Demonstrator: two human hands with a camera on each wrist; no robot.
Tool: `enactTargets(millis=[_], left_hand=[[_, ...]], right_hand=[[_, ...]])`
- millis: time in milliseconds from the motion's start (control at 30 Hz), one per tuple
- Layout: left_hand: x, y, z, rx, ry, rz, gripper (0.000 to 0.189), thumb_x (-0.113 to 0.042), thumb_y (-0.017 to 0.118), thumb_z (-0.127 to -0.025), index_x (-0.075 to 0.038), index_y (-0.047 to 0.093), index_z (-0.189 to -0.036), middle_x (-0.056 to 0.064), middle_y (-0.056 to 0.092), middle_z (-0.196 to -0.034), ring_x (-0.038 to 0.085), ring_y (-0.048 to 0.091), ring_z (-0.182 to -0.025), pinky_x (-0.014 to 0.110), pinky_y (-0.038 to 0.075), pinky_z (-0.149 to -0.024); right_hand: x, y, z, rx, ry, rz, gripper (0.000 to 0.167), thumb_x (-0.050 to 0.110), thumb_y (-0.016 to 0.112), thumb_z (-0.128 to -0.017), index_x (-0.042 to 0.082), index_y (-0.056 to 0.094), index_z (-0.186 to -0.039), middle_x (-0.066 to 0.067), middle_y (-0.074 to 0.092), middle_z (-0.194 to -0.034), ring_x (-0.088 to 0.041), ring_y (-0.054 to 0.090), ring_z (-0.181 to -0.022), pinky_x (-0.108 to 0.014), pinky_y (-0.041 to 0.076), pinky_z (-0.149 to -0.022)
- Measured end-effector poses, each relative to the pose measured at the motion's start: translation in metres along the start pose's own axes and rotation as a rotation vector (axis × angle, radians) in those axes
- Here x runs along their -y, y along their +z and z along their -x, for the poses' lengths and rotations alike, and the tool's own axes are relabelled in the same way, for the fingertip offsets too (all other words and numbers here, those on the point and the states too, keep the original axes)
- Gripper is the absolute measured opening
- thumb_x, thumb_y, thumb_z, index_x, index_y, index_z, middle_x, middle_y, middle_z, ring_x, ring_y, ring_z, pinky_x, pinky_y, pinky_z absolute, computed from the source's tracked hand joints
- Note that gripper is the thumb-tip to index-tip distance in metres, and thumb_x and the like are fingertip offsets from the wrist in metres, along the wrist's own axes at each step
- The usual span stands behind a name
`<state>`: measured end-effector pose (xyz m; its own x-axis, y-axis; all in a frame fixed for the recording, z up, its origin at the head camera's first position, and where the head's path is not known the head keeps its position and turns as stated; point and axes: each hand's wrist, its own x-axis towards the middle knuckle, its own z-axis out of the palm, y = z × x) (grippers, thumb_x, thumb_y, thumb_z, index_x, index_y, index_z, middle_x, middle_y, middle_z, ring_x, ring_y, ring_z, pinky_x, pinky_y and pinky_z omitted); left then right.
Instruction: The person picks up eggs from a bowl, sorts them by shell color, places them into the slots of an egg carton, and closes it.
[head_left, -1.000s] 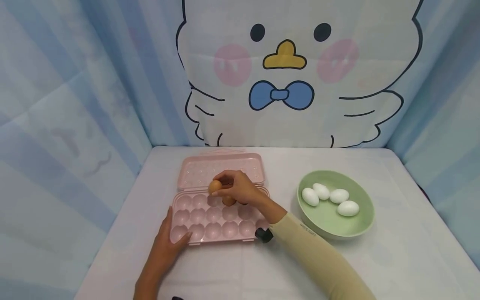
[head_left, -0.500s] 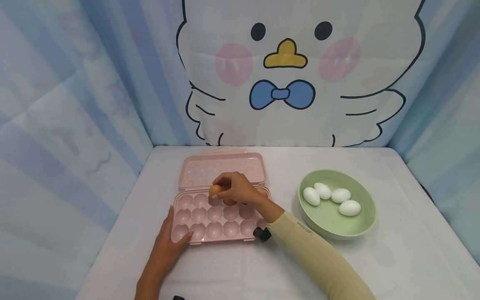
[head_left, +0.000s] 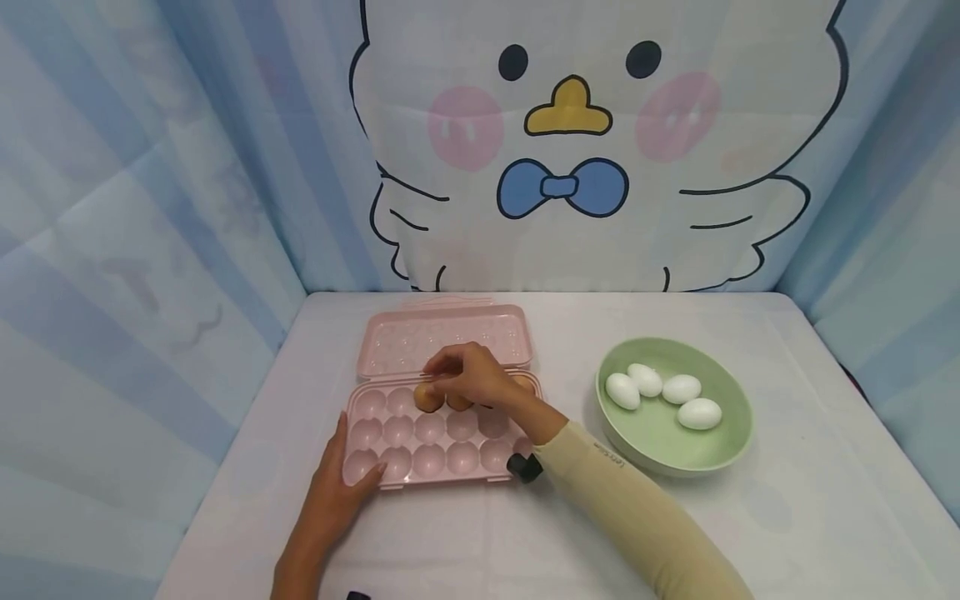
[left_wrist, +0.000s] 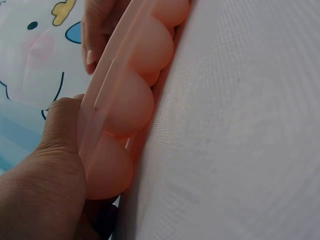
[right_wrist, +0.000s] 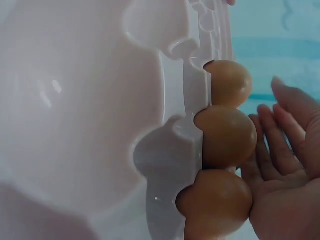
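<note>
The left hand (head_left: pixel 336 477) grips a pink plastic carton (head_left: pixel 429 428). A loose-fingered right hand (head_left: pixel 472 377) obscures brown eggs (head_left: pixel 428 400), round green bowl (head_left: pixel 675 448) nearby.

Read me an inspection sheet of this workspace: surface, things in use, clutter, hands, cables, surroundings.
Surface: table covered in white cloth.
Carton: pink, lid open; at least three brown eggs seated in its back row.
Bowl: green, holding four white eggs.
Clutter: two black objects, one by the right sleeve, one at the head view's bottom edge.
Hands: left hand grips the carton's left front corner; right hand is over the brown eggs, gripping none in the right wrist view.
Cables: nothing seen.
Surroundings: blue curtains; backdrop with a cartoon bird.
</note>
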<state>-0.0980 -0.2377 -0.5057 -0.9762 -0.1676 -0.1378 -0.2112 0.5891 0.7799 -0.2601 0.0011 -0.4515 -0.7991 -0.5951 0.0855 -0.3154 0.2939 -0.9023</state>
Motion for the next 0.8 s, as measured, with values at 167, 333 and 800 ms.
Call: enactTargets(millis=[167, 333, 800], left_hand=[[-0.001, 0.0, 0.0, -0.004, 0.015, -0.012, 0.109, -0.047, 0.074, -0.094, -0.024, -0.002, -0.168, 0.013, 0.015, -0.171, 0.037, 0.018, -0.155, 0.058, 0.018, -0.121], [-0.001, -0.003, 0.001, 0.008, 0.008, -0.015, 0.109, -0.048, 0.073, -0.094, -0.023, -0.003, -0.168, 0.015, 0.011, -0.172, 0.039, 0.014, -0.155, 0.058, 0.015, -0.122], [-0.005, -0.003, 0.004, 0.038, 0.009, -0.04, 0.11, -0.046, 0.072, -0.096, -0.021, -0.008, -0.167, 0.02, 0.007, -0.171, 0.043, 0.01, -0.155, 0.063, 0.013, -0.121]], right_hand=[[0.003, -0.008, 0.007, 0.004, -0.048, -0.085, 0.028, 0.008, 0.08, -0.091, 0.003, 0.074, -0.119, -0.007, 0.073, -0.115, -0.018, 0.07, -0.103, -0.031, 0.057, -0.092], [0.009, -0.021, 0.021, 0.027, -0.086, -0.126, 0.033, 0.007, 0.08, -0.091, 0.001, 0.072, -0.122, -0.014, 0.071, -0.12, -0.019, 0.07, -0.103, -0.032, 0.058, -0.088], [0.02, -0.13, 0.128, -0.038, -0.092, -0.092, 0.034, 0.006, 0.08, -0.091, 0.01, 0.072, -0.124, -0.017, 0.068, -0.12, -0.029, 0.065, -0.106, -0.037, 0.058, -0.087]])
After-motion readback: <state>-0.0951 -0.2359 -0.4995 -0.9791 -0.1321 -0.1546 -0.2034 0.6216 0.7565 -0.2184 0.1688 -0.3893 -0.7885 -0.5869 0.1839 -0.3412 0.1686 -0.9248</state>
